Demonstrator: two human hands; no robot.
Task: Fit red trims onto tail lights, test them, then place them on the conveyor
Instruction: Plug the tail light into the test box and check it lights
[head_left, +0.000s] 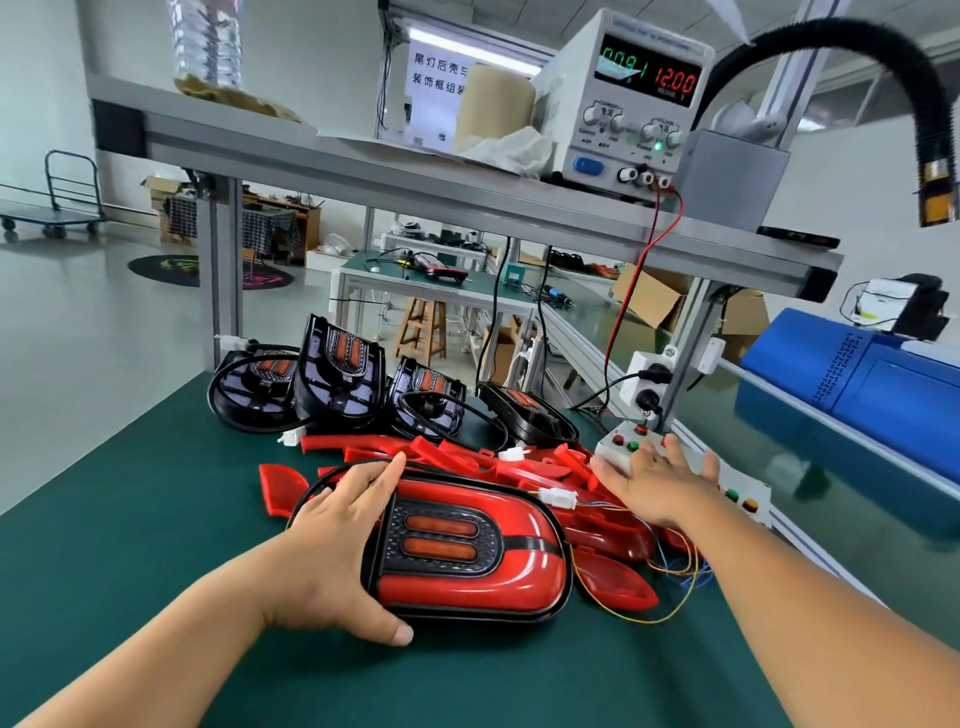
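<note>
On mat (156, 519), tail light (470, 569) face-up, long axis seemingly left-right, left hand (332, 551) gripping

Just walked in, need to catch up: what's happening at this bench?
A person appears to be testing a tail light with its red trim fitted. The left hand grips it on the green mat; the right hand lies flat on the button box. The power supply reads 12.00 volts. Bare tail lights and loose red trims wait behind.
</note>
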